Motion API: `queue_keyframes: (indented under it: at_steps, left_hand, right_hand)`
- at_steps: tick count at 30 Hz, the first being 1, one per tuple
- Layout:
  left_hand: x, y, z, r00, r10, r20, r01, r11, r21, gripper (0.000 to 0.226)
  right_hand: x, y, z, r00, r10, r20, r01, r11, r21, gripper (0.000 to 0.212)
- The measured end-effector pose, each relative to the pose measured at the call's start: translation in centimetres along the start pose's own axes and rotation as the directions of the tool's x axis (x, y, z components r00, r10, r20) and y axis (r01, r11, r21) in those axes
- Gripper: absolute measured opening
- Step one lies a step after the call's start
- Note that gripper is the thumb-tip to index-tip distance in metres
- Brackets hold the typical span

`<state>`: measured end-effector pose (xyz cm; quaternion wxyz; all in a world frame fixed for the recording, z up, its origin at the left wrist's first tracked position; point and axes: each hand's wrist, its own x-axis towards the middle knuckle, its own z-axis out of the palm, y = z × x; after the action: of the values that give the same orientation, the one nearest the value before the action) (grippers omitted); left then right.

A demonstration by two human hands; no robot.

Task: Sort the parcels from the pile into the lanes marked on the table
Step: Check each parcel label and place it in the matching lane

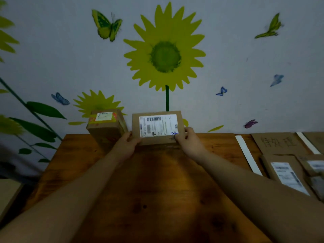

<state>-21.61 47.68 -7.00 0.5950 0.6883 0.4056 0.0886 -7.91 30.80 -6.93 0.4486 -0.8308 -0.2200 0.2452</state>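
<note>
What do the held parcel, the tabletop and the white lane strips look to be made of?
The held parcel: matte brown cardboard, with a white paper label bearing a printed barcode. The tabletop: wood, orange-brown, with visible grain and dark knots, slightly glossy. The white lane strips: flat and matte, probably tape or paper; too blurred to tell which.

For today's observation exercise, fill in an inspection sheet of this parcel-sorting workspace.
Surface: wooden table, white strips marking lanes at right.
Job's things: held parcel, label toward camera; taped box left of it; labelled parcels lying in right lanes; cardboard lane sign.
Clutter: cardboard piece at far left, off the table.
Hands: left hand and right hand grip the held parcel's lower corners.
Cables: nothing seen.
Surroundings: wall with sunflower and butterfly stickers.
</note>
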Motion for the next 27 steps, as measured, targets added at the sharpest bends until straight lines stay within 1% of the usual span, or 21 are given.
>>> queue_keyframes:
  at_steps: [2,4,6,8,9,11,12,15,17,19,21,24,25,26,27]
  left_hand:
    - [-1.3,1.5,-0.7,0.994,0.104,-0.030,-0.105,0.992,-0.069,0.049]
    - [-2.5,3.0,-1.4,0.980,0.196,-0.044,-0.200,0.972,-0.126,0.044]
    - [-3.8,4.6,-1.9,0.973,0.226,-0.040,-0.229,0.949,-0.218,0.037]
    - [-5.3,6.0,-2.4,0.968,0.250,-0.012,-0.242,0.922,-0.304,0.041]
    - [-5.8,6.5,-2.5,0.965,0.263,0.008,-0.248,0.917,-0.313,0.050]
    - [-6.8,7.3,-2.5,0.960,0.269,0.077,-0.236,0.927,-0.292,0.076]
    - [-7.4,7.5,-2.4,0.957,0.269,0.106,-0.231,0.932,-0.278,0.084]
    - [-9.4,8.0,-1.1,0.946,0.288,0.148,-0.238,0.929,-0.283,0.089]
    - [-10.9,8.5,0.0,0.934,0.312,0.175,-0.268,0.934,-0.237,0.093]
    - [-12.1,8.9,1.2,0.907,0.344,0.242,-0.305,0.935,-0.183,0.098]
    - [-13.3,9.5,2.5,0.887,0.359,0.292,-0.324,0.932,-0.162,0.090]
    - [-15.7,11.0,5.5,0.887,0.343,0.308,-0.296,0.936,-0.188,0.055]
    - [-16.5,11.6,6.8,0.887,0.337,0.317,-0.283,0.937,-0.204,0.048]
    - [-17.6,12.0,8.3,0.886,0.329,0.325,-0.266,0.938,-0.224,0.047]
    - [-18.7,12.5,10.0,0.884,0.331,0.330,-0.256,0.934,-0.249,0.044]
  right_hand:
    - [-1.3,-1.7,-1.0,0.996,-0.066,-0.062,0.068,0.997,0.029,0.045]
    - [-2.8,-3.4,-1.9,0.987,-0.112,-0.117,0.119,0.991,0.063,0.044]
    - [-4.3,-4.6,-2.7,0.977,-0.142,-0.162,0.159,0.982,0.101,0.041]
    - [-6.0,-5.7,-3.3,0.964,-0.165,-0.211,0.195,0.972,0.128,0.038]
    - [-6.8,-6.1,-3.6,0.956,-0.172,-0.236,0.207,0.969,0.134,0.038]
    - [-8.6,-6.7,-4.3,0.941,-0.180,-0.286,0.229,0.962,0.149,0.038]
    - [-9.5,-6.9,-4.7,0.932,-0.188,-0.311,0.246,0.956,0.159,0.038]
    - [-11.8,-6.6,-6.0,0.910,-0.195,-0.365,0.273,0.946,0.174,0.035]
    - [-13.1,-6.5,-7.1,0.905,-0.159,-0.394,0.257,0.943,0.212,0.039]
    - [-14.4,-6.3,-8.5,0.896,-0.100,-0.432,0.233,0.935,0.268,0.047]
    - [-15.8,-6.0,-10.0,0.878,-0.076,-0.473,0.234,0.929,0.285,0.059]
    - [-18.4,-5.0,-12.6,0.858,-0.047,-0.512,0.266,0.892,0.365,0.089]
    - [-19.4,-4.6,-13.5,0.846,-0.021,-0.533,0.272,0.876,0.398,0.093]
    - [-20.6,-4.0,-14.6,0.827,-0.001,-0.562,0.286,0.862,0.419,0.087]
    - [-21.9,-3.4,-15.7,0.809,0.007,-0.588,0.306,0.849,0.431,0.074]
